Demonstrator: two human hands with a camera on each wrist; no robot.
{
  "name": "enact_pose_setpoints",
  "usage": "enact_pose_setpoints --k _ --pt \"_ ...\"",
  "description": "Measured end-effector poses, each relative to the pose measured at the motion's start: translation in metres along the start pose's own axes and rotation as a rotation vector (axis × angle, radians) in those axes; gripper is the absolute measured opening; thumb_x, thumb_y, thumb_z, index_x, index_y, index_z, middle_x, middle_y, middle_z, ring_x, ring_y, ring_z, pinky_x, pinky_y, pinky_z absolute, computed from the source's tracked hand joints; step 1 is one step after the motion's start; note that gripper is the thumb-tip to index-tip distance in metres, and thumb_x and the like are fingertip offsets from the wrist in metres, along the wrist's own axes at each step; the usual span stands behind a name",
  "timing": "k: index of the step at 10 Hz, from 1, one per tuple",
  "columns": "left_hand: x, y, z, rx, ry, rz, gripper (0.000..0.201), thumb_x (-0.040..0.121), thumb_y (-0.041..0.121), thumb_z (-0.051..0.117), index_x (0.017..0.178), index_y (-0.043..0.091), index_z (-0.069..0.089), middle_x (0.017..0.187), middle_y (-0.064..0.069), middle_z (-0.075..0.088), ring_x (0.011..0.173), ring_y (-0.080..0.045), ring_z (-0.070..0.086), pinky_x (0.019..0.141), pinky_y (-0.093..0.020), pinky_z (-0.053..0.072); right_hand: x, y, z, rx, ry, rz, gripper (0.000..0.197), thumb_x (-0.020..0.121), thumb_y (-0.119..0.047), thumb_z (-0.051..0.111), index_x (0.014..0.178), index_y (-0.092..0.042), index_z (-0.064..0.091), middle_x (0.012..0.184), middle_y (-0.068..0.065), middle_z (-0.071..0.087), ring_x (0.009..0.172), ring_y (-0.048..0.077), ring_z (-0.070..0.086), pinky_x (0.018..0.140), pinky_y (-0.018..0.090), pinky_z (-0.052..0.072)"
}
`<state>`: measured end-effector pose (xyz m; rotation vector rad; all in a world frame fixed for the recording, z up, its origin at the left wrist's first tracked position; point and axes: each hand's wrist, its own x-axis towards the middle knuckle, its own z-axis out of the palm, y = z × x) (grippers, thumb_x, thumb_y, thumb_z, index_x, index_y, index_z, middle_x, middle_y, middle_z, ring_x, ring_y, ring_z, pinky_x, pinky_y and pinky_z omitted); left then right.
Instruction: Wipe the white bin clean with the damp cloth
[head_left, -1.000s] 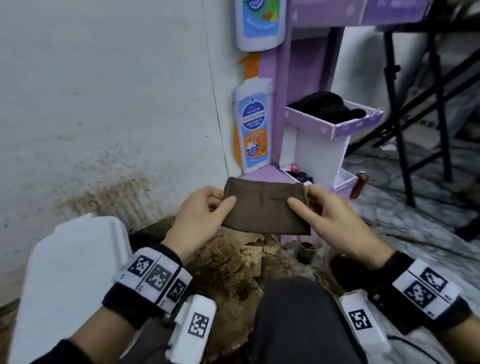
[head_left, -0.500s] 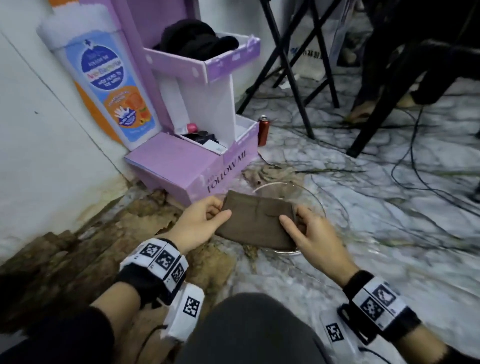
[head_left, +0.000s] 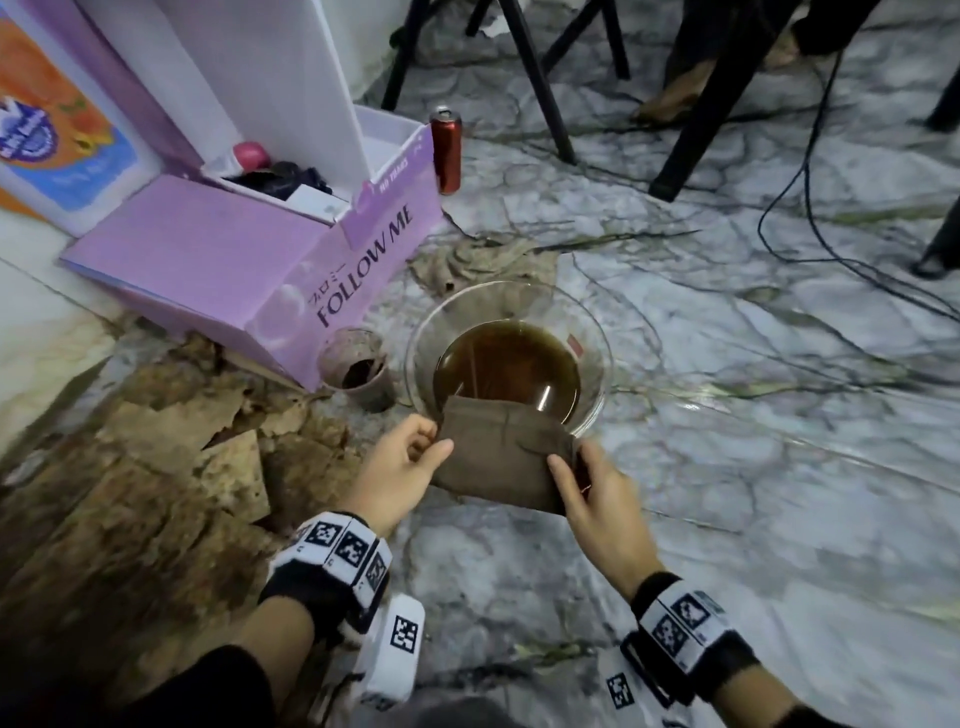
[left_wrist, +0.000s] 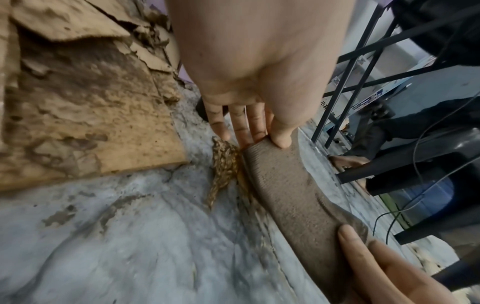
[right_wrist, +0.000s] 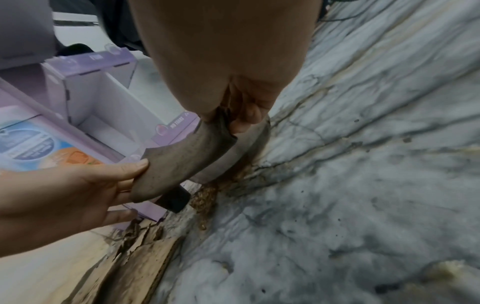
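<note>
Marble floor (head_left: 727, 467) carries the bowl (head_left: 592, 332), and my 2 hands, left (head_left: 395, 467) and right (head_left: 597, 499), pinch the cloth's (head_left: 498, 457) ends just over its near rim; no bin visible.

The cloth (head_left: 506, 457) is showing a matt brown knit with fine ribbing along one edge, looking dull and slightly fuzzy. The bowl (head_left: 592, 332) is gleaming as clear glass, holding glossy brown liquid. The floor (head_left: 727, 441) is looking like smooth, veined grey-white marble sheeting. The cardboard (head_left: 171, 467) is lying rough, torn and stained. The box (head_left: 208, 260) is showing smooth lilac printed card; the can (head_left: 447, 150) is shining metallic red.
</note>
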<state>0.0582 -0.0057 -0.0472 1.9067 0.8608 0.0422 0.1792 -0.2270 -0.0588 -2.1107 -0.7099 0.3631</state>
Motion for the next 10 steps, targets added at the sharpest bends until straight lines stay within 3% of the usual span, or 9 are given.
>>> enact_pose_setpoints --k 1,2,3,4,5,6,7,9,10 --pt "0.001 -0.006 0.011 0.011 0.046 0.008 0.011 0.098 0.026 0.065 0.092 0.021 0.057 0.080 0.005 0.054 0.076 -0.013 0.053 0.071 -0.026 0.041 0.003 0.011 0.007 -0.002 0.009 0.042 0.019 0.104 -0.029 0.060 0.091 -0.021 0.049 0.066 -0.006 0.055 0.059 0.004 0.055 0.055 0.014 0.037" --pt "0.002 -0.010 0.013 0.035 0.107 0.013 0.009 0.098 0.026 0.066 0.096 0.021 0.059 0.086 0.007 0.060 0.082 -0.008 0.058 0.073 -0.025 0.043 0.006 0.013 0.010 0.022 0.022 0.078 0.019 0.103 -0.030 0.063 0.092 -0.020 0.052 0.069 -0.006 0.059 0.062 0.006 0.059 0.055 0.013 0.039" --pt "0.007 -0.017 0.015 0.014 0.148 -0.019 0.011 0.096 0.030 0.067 0.098 0.020 0.063 0.090 0.005 0.065 0.089 -0.013 0.062 0.080 -0.031 0.050 0.011 0.011 0.011 0.114 0.038 0.115 0.011 0.102 -0.029 0.066 0.101 -0.019 0.061 0.082 -0.010 0.068 0.079 -0.003 0.065 0.063 0.007 0.042" --pt "0.011 -0.022 0.018 -0.016 0.171 -0.061 0.017 0.094 0.035 0.070 0.101 0.020 0.065 0.094 0.003 0.068 0.093 -0.017 0.065 0.086 -0.038 0.055 0.016 0.014 0.015 0.166 0.078 0.142 0.016 0.099 -0.030 0.070 0.105 -0.016 0.063 0.086 -0.003 0.072 0.081 0.005 0.068 0.066 0.011 0.048" --pt "0.011 -0.020 0.020 -0.058 0.219 -0.104 0.018 0.092 0.036 0.073 0.100 0.021 0.065 0.094 0.003 0.068 0.092 -0.015 0.066 0.086 -0.035 0.055 0.019 0.018 0.018 0.222 0.136 0.200 0.031 0.093 -0.034 0.076 0.111 -0.019 0.056 0.079 0.003 0.070 0.076 0.015 0.069 0.066 0.028 0.056" --pt "0.011 -0.019 0.021 -0.143 0.260 -0.123 0.020 0.090 0.035 0.076 0.099 0.021 0.064 0.093 0.000 0.070 0.089 -0.016 0.067 0.084 -0.034 0.056 0.020 0.020 0.016 0.297 0.164 0.255 0.047 0.088 -0.037 0.082 0.117 -0.021 0.049 0.076 0.006 0.070 0.072 0.017 0.070 0.065 0.037 0.059" --pt "0.013 -0.022 0.022 -0.171 0.252 -0.133 0.021 0.089 0.036 0.077 0.098 0.021 0.065 0.094 -0.001 0.070 0.091 -0.016 0.067 0.085 -0.034 0.056 0.020 0.022 0.016 0.296 0.167 0.260 0.048 0.088 -0.037 0.082 0.117 -0.021 0.048 0.079 0.004 0.069 0.072 0.014 0.069 0.067 0.039 0.059" --pt "0.010 -0.023 0.026 -0.222 0.255 -0.130 0.021 0.090 0.034 0.076 0.100 0.021 0.063 0.096 0.001 0.068 0.093 -0.014 0.066 0.083 -0.028 0.054 0.018 0.018 0.015 0.299 0.142 0.261 0.043 0.091 -0.038 0.079 0.117 -0.025 0.047 0.093 -0.002 0.067 0.079 0.008 0.067 0.068 0.024 0.054" --pt "0.008 -0.023 0.025 -0.259 0.279 -0.135 0.021 0.091 0.036 0.074 0.102 0.023 0.062 0.097 0.000 0.069 0.094 -0.015 0.068 0.086 -0.033 0.056 0.016 0.012 0.014 0.335 0.168 0.264 0.036 0.095 -0.038 0.073 0.117 -0.023 0.049 0.098 -0.001 0.067 0.079 0.005 0.065 0.068 0.021 0.053"
